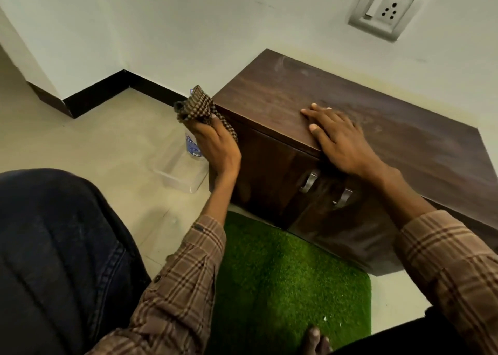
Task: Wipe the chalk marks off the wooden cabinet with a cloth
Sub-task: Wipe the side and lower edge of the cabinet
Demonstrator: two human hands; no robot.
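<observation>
A low dark wooden cabinet (363,106) stands against the wall, with faint whitish smears on its top. My left hand (215,144) grips a brown checked cloth (198,106) at the cabinet's left top corner, against its left side. My right hand (339,139) lies flat with straight fingers on the front edge of the cabinet top, holding nothing. Two metal door handles (310,182) show on the cabinet's front, below my right wrist.
A clear plastic bottle with a blue label (192,147) and a clear plastic tray (180,174) sit on the tiled floor left of the cabinet. A green grass mat (283,274) lies in front. My knee in dark jeans (54,247) fills the lower left. A wall socket (384,9) is above.
</observation>
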